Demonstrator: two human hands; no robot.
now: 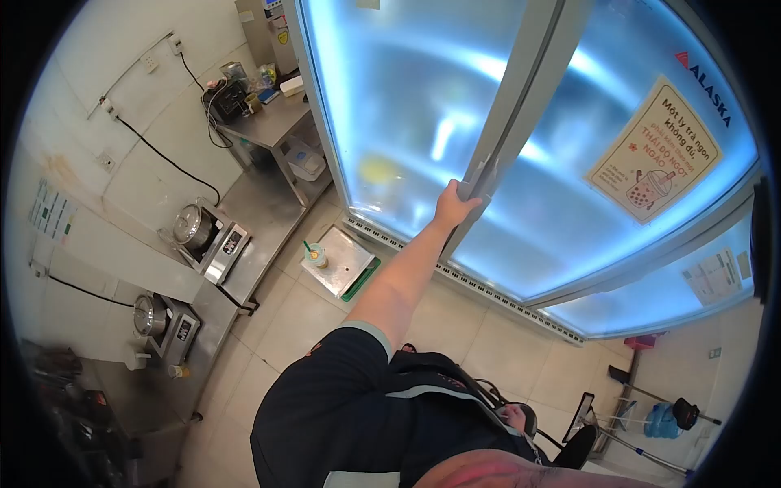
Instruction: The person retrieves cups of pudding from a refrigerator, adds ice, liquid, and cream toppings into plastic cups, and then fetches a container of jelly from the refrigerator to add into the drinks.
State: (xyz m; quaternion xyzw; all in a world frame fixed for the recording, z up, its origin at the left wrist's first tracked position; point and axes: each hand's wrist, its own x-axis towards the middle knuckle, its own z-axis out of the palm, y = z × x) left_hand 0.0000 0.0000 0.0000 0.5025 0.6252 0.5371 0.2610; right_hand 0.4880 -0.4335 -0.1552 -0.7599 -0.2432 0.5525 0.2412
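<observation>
My left hand [457, 206] reaches forward, its fingers closed round the door handle [480, 180] of a tall glass-door fridge [423, 106]. The handle sits low on the grey frame between two lit, fogged glass panes. Dim shapes show behind the glass, one of them yellow, too blurred to name. My right forearm [488, 470] crosses the bottom edge of the view, and the hand at its end is out of sight.
On the floor by the fridge, a metal tray [351, 259] bears a cup with a green straw [316, 255]. Steel counters [244, 264] along the left wall hold pots on cookers [221, 259]. A poster [655, 150] is on the right door. Cleaning tools [643, 451] stand at lower right.
</observation>
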